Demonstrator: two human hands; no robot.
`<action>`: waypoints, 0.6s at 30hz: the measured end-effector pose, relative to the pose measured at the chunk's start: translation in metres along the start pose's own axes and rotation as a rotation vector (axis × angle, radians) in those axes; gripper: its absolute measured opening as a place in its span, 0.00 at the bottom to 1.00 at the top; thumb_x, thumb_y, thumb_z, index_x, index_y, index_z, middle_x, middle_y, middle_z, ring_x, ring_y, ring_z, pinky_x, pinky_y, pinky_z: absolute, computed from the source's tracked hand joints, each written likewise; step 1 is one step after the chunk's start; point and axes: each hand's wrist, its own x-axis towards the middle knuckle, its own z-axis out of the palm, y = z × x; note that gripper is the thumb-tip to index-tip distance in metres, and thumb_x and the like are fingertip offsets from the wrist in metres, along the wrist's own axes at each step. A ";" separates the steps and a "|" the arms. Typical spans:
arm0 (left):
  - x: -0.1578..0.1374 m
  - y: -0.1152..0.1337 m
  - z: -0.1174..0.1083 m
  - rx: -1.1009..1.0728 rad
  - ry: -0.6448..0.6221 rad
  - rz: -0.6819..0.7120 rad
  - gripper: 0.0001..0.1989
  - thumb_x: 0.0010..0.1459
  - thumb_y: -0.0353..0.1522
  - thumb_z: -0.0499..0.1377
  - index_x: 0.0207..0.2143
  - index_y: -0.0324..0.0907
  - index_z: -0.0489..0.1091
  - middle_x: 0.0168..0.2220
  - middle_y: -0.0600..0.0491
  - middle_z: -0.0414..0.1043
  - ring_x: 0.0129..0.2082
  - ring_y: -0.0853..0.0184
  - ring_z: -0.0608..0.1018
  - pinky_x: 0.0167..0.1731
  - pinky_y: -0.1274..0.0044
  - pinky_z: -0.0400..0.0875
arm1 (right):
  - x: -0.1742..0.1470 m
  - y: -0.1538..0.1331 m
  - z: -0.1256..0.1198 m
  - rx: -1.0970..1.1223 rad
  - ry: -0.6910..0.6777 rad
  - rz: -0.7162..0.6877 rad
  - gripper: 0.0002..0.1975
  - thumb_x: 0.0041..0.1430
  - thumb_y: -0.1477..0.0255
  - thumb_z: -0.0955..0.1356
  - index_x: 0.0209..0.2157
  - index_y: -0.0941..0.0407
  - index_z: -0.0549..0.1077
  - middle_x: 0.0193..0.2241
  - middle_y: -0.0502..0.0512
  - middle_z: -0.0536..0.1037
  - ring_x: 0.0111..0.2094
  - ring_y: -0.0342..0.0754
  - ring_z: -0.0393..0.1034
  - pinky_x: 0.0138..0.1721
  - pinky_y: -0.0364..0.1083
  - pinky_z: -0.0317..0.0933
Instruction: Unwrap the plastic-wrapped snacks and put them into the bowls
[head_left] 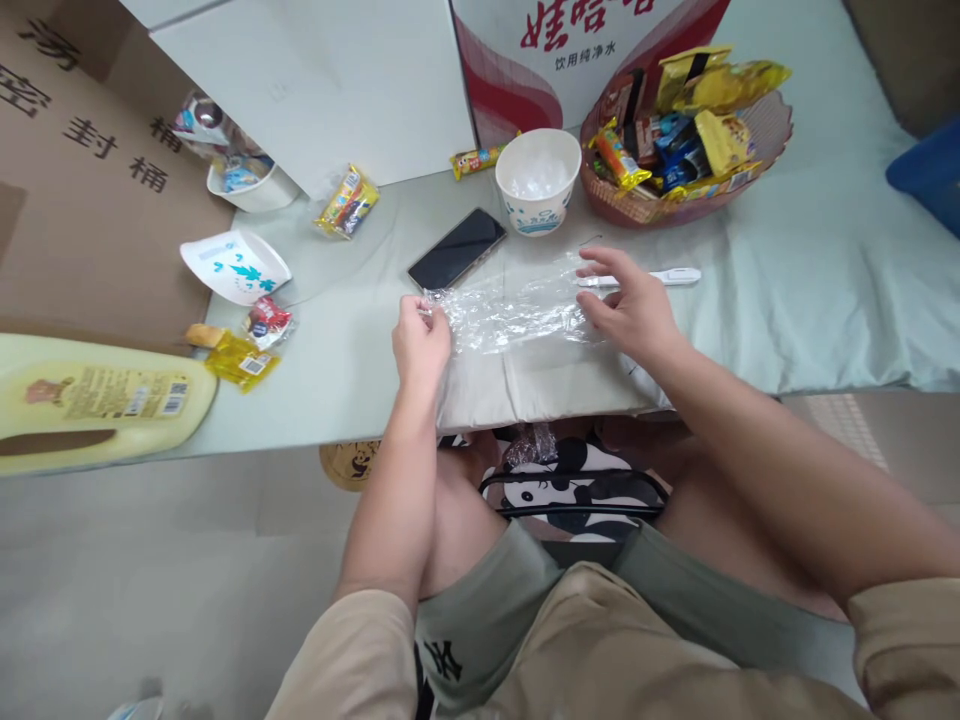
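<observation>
A crinkled sheet of clear plastic film (510, 318) lies spread over the table's front part, between my two hands. My left hand (421, 345) pinches its left end, thumb against the fingers. Over the film's right end is my right hand (630, 305), fingers and thumb apart; whether it touches the film I cannot tell. A white pen-like tool (679, 277) lies partly hidden behind the right hand. Just beyond the film are a dark phone (457, 248) and a paper bowl (538, 180) with clear plastic inside.
A pink basket (780, 135) of wrapped snacks stands at the back right. On the left are a tipped paper bowl (236, 268), snack packets (244, 360), a yellow jug (105, 400) and a cardboard box (82, 210). A bag with panda prints (574, 485) sits below the table edge.
</observation>
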 end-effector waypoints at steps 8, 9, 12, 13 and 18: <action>0.001 -0.009 -0.001 0.164 0.070 0.139 0.17 0.50 0.27 0.63 0.43 0.46 0.67 0.43 0.44 0.71 0.51 0.48 0.73 0.56 0.59 0.63 | -0.007 0.001 -0.002 -0.490 -0.156 -0.136 0.32 0.57 0.77 0.67 0.63 0.47 0.70 0.60 0.62 0.70 0.48 0.60 0.73 0.48 0.60 0.70; 0.002 -0.010 0.000 0.152 0.046 0.144 0.19 0.49 0.26 0.63 0.44 0.47 0.68 0.42 0.46 0.71 0.51 0.49 0.73 0.55 0.59 0.64 | -0.008 0.000 -0.003 -0.513 -0.186 -0.170 0.33 0.56 0.78 0.66 0.64 0.48 0.69 0.62 0.63 0.68 0.52 0.63 0.71 0.51 0.62 0.68; 0.006 -0.011 0.001 0.024 -0.071 0.148 0.24 0.47 0.23 0.62 0.48 0.47 0.68 0.35 0.53 0.71 0.40 0.58 0.76 0.48 0.66 0.68 | -0.018 -0.001 -0.013 -0.562 -0.325 -0.271 0.37 0.54 0.77 0.68 0.67 0.47 0.65 0.68 0.65 0.62 0.66 0.71 0.58 0.61 0.72 0.57; 0.006 -0.011 0.001 -0.055 -0.123 0.152 0.25 0.47 0.23 0.62 0.48 0.47 0.67 0.33 0.55 0.70 0.37 0.62 0.75 0.44 0.69 0.69 | -0.022 -0.001 -0.018 -0.556 -0.391 -0.296 0.39 0.54 0.75 0.69 0.68 0.46 0.63 0.69 0.64 0.60 0.69 0.73 0.53 0.63 0.74 0.52; -0.006 0.005 0.003 -0.429 -0.484 0.165 0.25 0.48 0.23 0.62 0.48 0.47 0.63 0.29 0.60 0.66 0.27 0.72 0.70 0.30 0.78 0.65 | -0.033 -0.006 -0.032 -0.346 -0.417 -0.347 0.43 0.58 0.55 0.69 0.71 0.49 0.55 0.69 0.66 0.60 0.70 0.72 0.52 0.66 0.75 0.47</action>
